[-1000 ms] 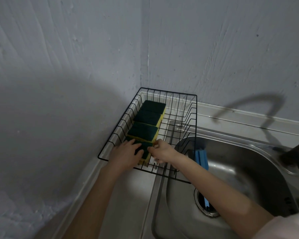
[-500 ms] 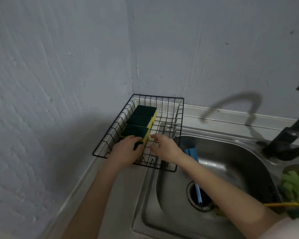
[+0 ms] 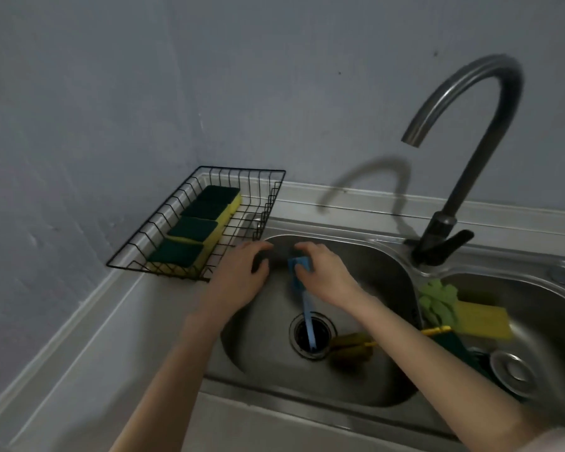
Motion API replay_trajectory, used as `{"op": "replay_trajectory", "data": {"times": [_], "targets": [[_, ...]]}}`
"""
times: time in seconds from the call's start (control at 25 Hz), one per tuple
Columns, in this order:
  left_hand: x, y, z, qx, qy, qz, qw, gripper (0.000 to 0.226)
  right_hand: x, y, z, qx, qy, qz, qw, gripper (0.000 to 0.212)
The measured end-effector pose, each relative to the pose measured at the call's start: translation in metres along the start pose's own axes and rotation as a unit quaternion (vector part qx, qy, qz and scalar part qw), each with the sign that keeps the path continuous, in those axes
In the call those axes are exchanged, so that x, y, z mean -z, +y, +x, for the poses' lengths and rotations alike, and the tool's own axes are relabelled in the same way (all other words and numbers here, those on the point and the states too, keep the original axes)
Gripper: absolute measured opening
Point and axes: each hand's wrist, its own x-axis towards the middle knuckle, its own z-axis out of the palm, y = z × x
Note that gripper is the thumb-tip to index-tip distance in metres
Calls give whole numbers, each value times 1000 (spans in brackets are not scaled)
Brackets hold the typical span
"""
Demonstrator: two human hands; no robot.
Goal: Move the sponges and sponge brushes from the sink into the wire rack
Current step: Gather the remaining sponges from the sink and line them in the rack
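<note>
Two bare hands are reaching into the left basin of a steel double sink [image 3: 385,256]. The right hand [image 3: 327,275] is closing its fingers around the blue sponge head of a sponge brush [image 3: 299,267]; the brush's blue handle is running down toward the near side, its end lying over the drain [image 3: 312,336]. The left hand [image 3: 242,275] is hovering just left of it, palm down, fingers spread and loose, gripping nothing, its fingertips near the basin's far rim.

On the counter to the left, a black wire rack [image 3: 163,208] is sitting in the corner against the wall. Four sponges [image 3: 193,230], dark green on top and yellow beneath, are lying in a row along its left side, touching end to end.

Near the drain, a yellow-handled brush [image 3: 353,349] is lying on the basin floor, partly hidden by the right forearm. In the right basin, green gloves [image 3: 437,300] and a yellow sponge [image 3: 483,321] are resting together. A dark curved tap [image 3: 470,151] is rising behind the sink.
</note>
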Motion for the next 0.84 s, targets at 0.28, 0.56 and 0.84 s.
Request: {"op": "replay_trajectory", "data": {"times": [0.28,0.56,0.84], "targets": [[-68,71,-17,-11,-60,-36,997,37,51,74,-47,-23,25,-7,999,48],[-132,133,-28,-5,-115,-56,992,39,102,137,-80,-26,83,17,996,40],[-189,156,-30,68,-265,-13,962,56,119,208,-85,-65,123,22,990,33]]}}
